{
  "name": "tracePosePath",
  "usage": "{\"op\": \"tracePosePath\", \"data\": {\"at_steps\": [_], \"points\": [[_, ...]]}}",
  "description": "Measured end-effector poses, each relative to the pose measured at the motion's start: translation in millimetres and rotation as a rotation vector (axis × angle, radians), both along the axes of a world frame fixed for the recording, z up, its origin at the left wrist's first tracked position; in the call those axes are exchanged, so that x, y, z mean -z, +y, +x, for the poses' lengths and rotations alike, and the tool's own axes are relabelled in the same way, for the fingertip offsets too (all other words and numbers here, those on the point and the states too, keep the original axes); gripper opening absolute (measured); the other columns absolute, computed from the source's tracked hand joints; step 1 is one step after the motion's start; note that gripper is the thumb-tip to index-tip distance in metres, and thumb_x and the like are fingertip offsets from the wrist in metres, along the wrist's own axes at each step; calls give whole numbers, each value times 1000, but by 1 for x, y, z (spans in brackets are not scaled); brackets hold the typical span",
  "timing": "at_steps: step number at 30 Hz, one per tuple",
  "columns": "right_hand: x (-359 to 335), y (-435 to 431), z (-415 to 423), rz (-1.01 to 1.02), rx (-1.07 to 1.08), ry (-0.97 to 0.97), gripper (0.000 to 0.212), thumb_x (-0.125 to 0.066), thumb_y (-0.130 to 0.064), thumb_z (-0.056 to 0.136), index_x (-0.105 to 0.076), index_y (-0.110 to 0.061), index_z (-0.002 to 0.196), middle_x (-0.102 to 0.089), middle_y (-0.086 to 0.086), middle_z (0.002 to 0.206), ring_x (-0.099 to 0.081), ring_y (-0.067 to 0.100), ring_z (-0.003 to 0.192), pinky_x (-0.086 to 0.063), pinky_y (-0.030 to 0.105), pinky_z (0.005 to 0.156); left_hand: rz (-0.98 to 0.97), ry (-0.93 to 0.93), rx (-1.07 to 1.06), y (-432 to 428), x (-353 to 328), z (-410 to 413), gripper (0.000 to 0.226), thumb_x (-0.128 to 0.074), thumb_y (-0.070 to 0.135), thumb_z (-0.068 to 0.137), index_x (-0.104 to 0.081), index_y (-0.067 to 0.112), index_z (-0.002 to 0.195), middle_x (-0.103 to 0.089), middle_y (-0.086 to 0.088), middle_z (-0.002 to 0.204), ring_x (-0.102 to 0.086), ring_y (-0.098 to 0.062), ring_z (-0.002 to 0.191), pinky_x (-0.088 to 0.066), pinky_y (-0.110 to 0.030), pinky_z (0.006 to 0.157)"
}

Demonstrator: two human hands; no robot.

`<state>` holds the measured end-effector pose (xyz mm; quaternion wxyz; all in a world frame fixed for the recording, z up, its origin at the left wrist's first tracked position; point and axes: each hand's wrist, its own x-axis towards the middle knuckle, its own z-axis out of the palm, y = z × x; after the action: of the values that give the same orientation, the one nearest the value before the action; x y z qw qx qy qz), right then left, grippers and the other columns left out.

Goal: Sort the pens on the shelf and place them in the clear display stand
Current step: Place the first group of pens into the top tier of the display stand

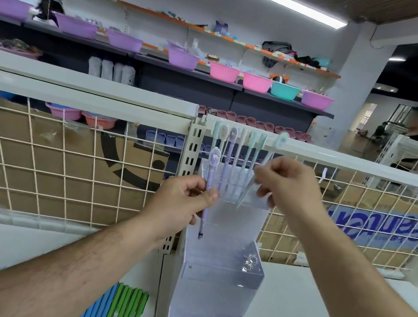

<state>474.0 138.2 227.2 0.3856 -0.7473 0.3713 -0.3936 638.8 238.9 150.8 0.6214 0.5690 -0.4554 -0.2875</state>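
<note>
Left hand (184, 203) fingers curled, pinching purple pen (209, 185) upright. Right hand (286, 185) fingers pinching pale pen (262, 166), tilted, over clear stand (220, 271).

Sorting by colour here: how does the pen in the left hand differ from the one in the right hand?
The left hand holds a purple pen, near upright; the right hand holds a pale teal pen, tilted. The purple pen is sharp, the pale teal pen motion-blurred. Both have oval toppers.

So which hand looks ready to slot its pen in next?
Probably the right hand: its teal pen slants tip-down toward the clear display stand. The left hand holds its purple pen lower.
</note>
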Motion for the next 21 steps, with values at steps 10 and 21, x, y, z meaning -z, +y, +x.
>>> {"op": "tracePosePath", "data": {"at_steps": [10, 21], "points": [[-13, -62, 15, -134, 295, -25, 10, -64, -19, 93, -67, -12, 86, -71, 7, 77, -63, 14, 60, -46, 25, 48, 36, -18, -22, -2, -1, 4, 21, -67, 23, 92, -68, 2, 88, -58, -11, 75, -49, -15, 62, -47, -26, 55], [2, -75, 23, -220, 205, 287, 24, -67, -20, 92, -69, -6, 73, -69, 11, 68, -53, 18, 55, -46, 28, 54, 54, -42, -14, -5, 2, 8, 16, -68, 25, 91, -73, 13, 81, -63, -28, 97, -49, -15, 63, -48, -28, 57]]}}
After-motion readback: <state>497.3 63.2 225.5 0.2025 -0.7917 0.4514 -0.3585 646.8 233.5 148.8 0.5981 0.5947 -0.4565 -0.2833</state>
